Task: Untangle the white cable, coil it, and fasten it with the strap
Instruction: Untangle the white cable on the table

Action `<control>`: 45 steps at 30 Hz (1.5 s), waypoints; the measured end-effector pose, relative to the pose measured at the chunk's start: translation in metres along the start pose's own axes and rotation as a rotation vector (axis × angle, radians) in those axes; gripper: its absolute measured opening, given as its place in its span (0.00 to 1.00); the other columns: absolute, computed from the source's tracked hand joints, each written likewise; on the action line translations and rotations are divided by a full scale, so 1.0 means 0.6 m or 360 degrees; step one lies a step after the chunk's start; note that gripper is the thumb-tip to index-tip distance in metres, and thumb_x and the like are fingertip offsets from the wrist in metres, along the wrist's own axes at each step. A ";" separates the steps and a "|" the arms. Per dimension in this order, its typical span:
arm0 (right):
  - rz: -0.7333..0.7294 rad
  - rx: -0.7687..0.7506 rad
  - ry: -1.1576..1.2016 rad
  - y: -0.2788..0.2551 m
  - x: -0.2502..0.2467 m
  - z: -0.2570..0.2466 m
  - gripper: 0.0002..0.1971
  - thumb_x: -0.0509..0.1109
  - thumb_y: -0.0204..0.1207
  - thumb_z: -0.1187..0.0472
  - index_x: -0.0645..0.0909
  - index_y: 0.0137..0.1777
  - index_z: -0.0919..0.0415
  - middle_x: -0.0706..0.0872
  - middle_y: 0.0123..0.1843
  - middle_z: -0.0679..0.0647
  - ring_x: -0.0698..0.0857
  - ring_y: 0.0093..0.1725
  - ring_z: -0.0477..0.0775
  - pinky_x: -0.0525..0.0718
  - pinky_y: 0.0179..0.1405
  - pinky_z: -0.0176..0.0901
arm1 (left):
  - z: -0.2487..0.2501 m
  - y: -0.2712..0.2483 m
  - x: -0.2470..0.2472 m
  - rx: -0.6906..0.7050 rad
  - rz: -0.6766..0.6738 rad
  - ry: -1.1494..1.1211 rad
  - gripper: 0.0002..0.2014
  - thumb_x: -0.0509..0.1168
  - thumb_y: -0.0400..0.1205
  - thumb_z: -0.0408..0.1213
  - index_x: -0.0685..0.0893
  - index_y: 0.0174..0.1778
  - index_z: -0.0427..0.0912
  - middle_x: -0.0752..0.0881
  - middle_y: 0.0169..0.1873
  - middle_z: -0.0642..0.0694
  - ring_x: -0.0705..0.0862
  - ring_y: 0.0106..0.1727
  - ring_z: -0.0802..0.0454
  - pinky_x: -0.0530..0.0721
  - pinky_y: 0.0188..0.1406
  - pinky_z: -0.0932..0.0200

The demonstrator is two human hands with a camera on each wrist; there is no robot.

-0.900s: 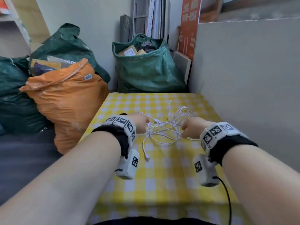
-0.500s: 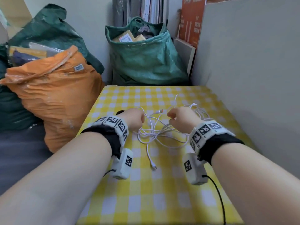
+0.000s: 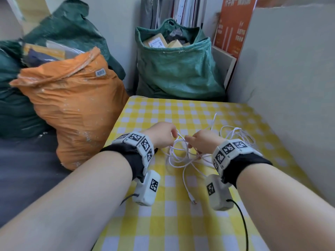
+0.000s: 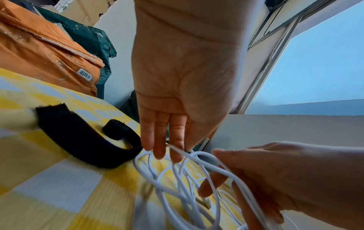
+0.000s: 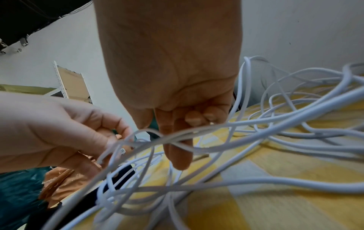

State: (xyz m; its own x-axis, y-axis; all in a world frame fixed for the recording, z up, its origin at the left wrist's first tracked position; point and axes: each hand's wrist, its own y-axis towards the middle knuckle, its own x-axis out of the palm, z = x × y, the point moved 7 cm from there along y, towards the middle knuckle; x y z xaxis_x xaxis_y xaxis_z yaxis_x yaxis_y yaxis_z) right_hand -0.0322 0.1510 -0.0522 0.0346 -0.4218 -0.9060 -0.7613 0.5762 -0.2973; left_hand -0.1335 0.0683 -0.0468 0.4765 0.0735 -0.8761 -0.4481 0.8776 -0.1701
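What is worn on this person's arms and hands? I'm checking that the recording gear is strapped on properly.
Both forearms are bare, with no sleeves or gloves. Each wrist wears a black fabric cuff under a white band of square black-and-white coded markers: left band, right band. A white marked camera box hangs below each wrist, left and right, each trailing a thin black cable.

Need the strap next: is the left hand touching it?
Cannot tell. In the left wrist view, left hand fingertips overlap the black strap's end; contact unclear.

Hands (image 3: 162, 135) closer together over cable (image 3: 183, 156)
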 end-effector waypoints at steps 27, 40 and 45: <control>-0.0205 -0.0004 -0.0272 -0.130 0.032 0.010 0.20 0.68 0.77 0.60 0.79 0.70 0.51 0.85 0.47 0.47 0.74 0.30 0.44 0.74 0.30 0.32 | 0.079 -0.120 0.083 0.0050 -0.0543 0.0363 0.15 0.63 0.82 0.43 0.84 0.64 0.54 0.84 0.43 0.53 0.82 0.39 0.57 0.83 0.42 0.60; -0.0119 -0.0043 -0.0264 -0.127 0.034 0.017 0.29 0.63 0.77 0.62 0.67 0.79 0.48 0.73 0.77 0.54 0.75 0.72 0.56 0.75 0.65 0.44 | 0.088 -0.103 0.100 0.0073 -0.0296 0.0753 0.10 0.70 0.76 0.34 0.86 0.53 0.40 0.82 0.43 0.47 0.80 0.44 0.49 0.80 0.44 0.58; -0.0142 -0.0148 -0.0234 -0.126 0.050 -0.002 0.26 0.64 0.78 0.61 0.70 0.77 0.49 0.75 0.75 0.51 0.76 0.72 0.54 0.74 0.66 0.44 | 0.083 -0.107 0.113 0.0085 -0.0427 0.0841 0.11 0.68 0.73 0.30 0.85 0.52 0.36 0.82 0.40 0.43 0.81 0.40 0.45 0.77 0.35 0.56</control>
State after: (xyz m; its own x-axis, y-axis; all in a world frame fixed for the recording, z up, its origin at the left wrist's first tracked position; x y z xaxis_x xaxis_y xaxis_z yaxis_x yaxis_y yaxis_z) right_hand 0.0256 0.0942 -0.0569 0.1939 -0.3574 -0.9136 -0.8074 0.4708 -0.3555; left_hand -0.0350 0.0403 -0.0728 0.1207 -0.3881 -0.9137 -0.3190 0.8565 -0.4059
